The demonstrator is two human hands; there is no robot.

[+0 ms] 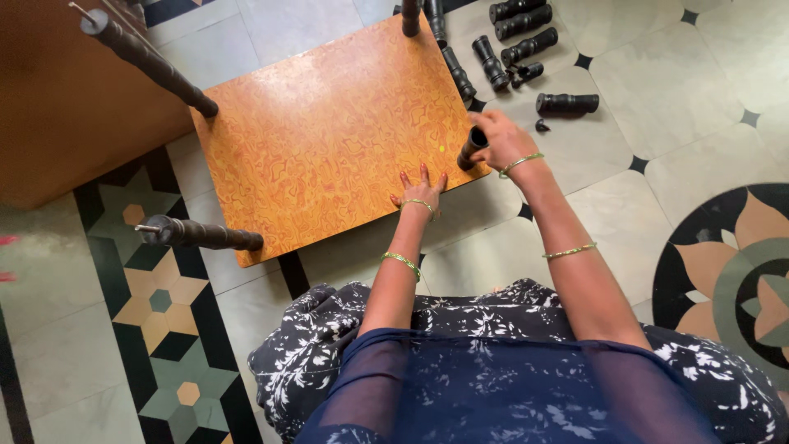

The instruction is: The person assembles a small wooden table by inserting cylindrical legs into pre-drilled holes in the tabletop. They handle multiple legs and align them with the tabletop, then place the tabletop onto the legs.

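Two bare hands at an orange, swirl-grained wooden board lying on the patterned tile floor.

At the left, two dark turned wooden legs stand up from the board's corners, glossy and ridged. The left hand lies flat on the board's near edge, fingers released and spread. The right hand is clenched around a black turned leg piece at the board's near right corner. Farther right, loose black turned spindles lie scattered on the pale tiles.

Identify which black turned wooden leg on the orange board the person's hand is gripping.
The black turned wooden leg at the board's near right corner, gripped by the right hand. The other three legs stand untouched.
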